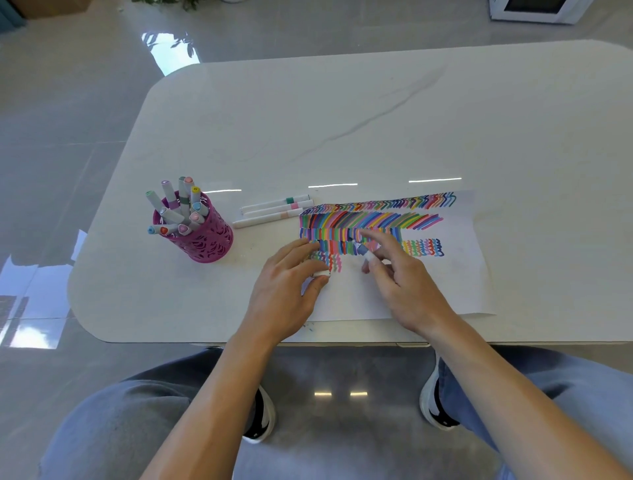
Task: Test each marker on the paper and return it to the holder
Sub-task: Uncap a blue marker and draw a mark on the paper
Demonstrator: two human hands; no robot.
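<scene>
While the right grip [400,274] pinches a marker [363,251], tip down on the paper [356,298], the left grip [287,284] pinches a white cap [321,273]. Holder [205,240] stands at bench [342,120] left, three markers [274,212] beside it.

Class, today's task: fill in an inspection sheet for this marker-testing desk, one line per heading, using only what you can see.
Surface: white table with grey veins and rounded corners.
Job's things: paper covered in coloured strokes; pink holder to its left, filled with capped markers; three loose markers lying side by side between holder and paper.
Clutter: nothing seen.
Grips: left hand pinches a small white piece, probably a cap; right hand holds a marker over the paper.
Cables: nothing seen.
Surroundings: glossy grey floor; white appliance at the far right; plant leaves at the top edge.
</scene>
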